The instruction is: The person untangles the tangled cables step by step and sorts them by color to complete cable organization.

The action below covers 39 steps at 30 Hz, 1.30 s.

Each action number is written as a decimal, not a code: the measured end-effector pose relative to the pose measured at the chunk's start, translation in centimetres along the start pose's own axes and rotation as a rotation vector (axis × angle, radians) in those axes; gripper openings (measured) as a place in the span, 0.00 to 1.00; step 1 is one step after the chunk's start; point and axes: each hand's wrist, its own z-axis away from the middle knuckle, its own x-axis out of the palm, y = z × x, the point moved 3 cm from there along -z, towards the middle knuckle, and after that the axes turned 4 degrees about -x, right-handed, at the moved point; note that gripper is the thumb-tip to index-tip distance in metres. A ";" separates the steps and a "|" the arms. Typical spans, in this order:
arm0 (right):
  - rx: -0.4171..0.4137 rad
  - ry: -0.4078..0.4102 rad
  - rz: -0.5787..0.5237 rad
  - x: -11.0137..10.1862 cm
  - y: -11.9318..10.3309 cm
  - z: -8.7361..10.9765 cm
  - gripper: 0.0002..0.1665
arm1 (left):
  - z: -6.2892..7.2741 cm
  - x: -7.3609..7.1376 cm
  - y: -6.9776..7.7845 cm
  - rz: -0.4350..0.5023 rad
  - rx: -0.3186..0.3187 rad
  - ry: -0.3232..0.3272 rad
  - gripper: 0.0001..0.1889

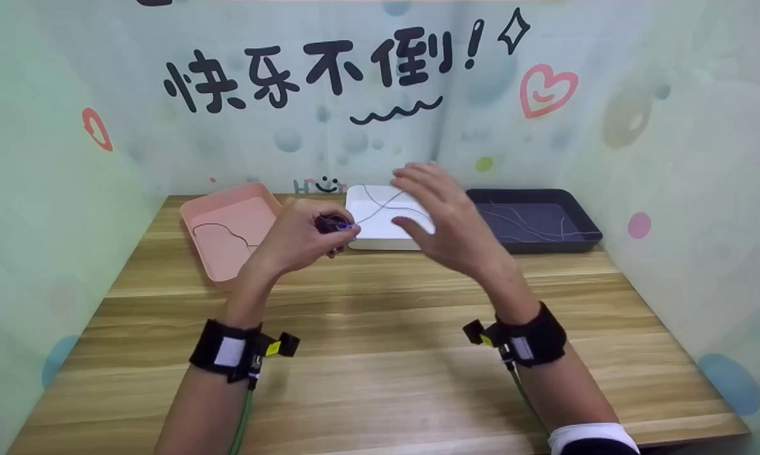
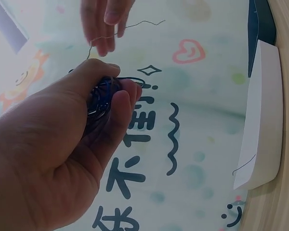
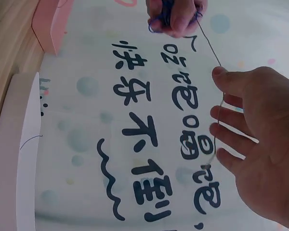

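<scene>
My left hand [image 1: 301, 234] grips a tangled bundle of dark blue and purple wires [image 2: 101, 102], with the thumb across its top. One thin grey wire [image 3: 210, 44] sticks out of the bundle toward my right hand [image 1: 449, 218]. The right hand is raised beside it, fingers spread and relaxed. In the right wrist view the wire passes along the thumb tip and fingertips, and its far end hangs free. Behind the hands, a white tray [image 1: 383, 244] holds thin wires, partly hidden by the right hand.
At the left a pink tray [image 1: 237, 205] holds a dark wire [image 1: 220, 225]. On the right stands a dark grey tray [image 1: 534, 247] with several grey wires. All rest at the back of the wooden table [image 1: 367, 354], against a printed backdrop [image 1: 304, 151] with side walls.
</scene>
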 end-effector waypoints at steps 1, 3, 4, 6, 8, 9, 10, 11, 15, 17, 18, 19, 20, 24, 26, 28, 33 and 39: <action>-0.043 0.006 0.006 0.4 -0.4 -0.1 0.28 | 0.0 0.1 0.1 -0.003 0.002 -0.009 0.05; -0.125 0.024 0.018 1.1 -1.2 -0.2 0.22 | 0.0 0.4 0.1 -0.014 -0.001 -0.026 0.06; -0.155 0.034 0.023 1.5 -1.5 -0.3 0.18 | 0.0 0.5 0.2 -0.018 -0.004 -0.034 0.06; -0.190 0.057 0.022 2.0 -1.9 -0.3 0.09 | 0.0 0.7 0.2 -0.027 -0.014 -0.044 0.06; -0.204 0.078 0.036 2.3 -2.1 -0.3 0.07 | -0.1 0.8 0.2 -0.025 -0.029 -0.056 0.06; -0.205 0.085 0.045 2.4 -2.1 -0.3 0.07 | -0.1 0.8 0.2 -0.027 -0.035 -0.062 0.06; -0.202 0.089 0.049 2.5 -2.1 -0.3 0.07 | -0.1 0.8 0.2 -0.025 -0.037 -0.067 0.06; -0.199 0.091 0.051 2.6 -2.1 -0.4 0.07 | -0.1 0.9 0.2 -0.024 -0.038 -0.069 0.06; -0.179 0.090 0.049 2.6 -1.9 -0.4 0.07 | -0.1 1.0 0.4 0.047 -0.011 -0.097 0.07; -0.162 0.096 0.025 2.5 -1.7 -0.4 0.07 | -0.1 1.2 0.5 0.112 -0.002 -0.112 0.09; -0.153 0.102 0.007 2.4 -1.6 -0.4 0.07 | 0.0 1.2 0.5 0.146 0.000 -0.120 0.10; -0.143 0.108 -0.011 2.3 -1.5 -0.4 0.07 | 0.0 1.3 0.5 0.176 -0.002 -0.124 0.10; -0.135 0.116 -0.032 2.2 -1.3 -0.4 0.07 | 0.0 1.3 0.5 0.208 -0.005 -0.126 0.10; -0.113 0.135 -0.064 1.8 -0.9 -0.4 0.07 | 0.0 1.2 0.7 0.270 -0.003 -0.119 0.08; -0.110 0.134 -0.058 1.6 -0.8 -0.4 0.07 | 0.0 1.1 0.9 0.256 0.005 -0.112 0.07; -0.108 0.127 -0.045 1.3 -0.7 -0.4 0.06 | 0.1 1.0 1.1 0.228 0.012 -0.108 0.07; -0.109 0.112 -0.006 1.0 -0.5 -0.4 0.06 | 0.2 0.8 1.4 0.188 0.009 -0.122 0.08; -0.111 0.100 0.057 1.0 -0.3 -0.3 0.07 | 0.2 0.8 1.7 0.170 0.023 -0.125 0.08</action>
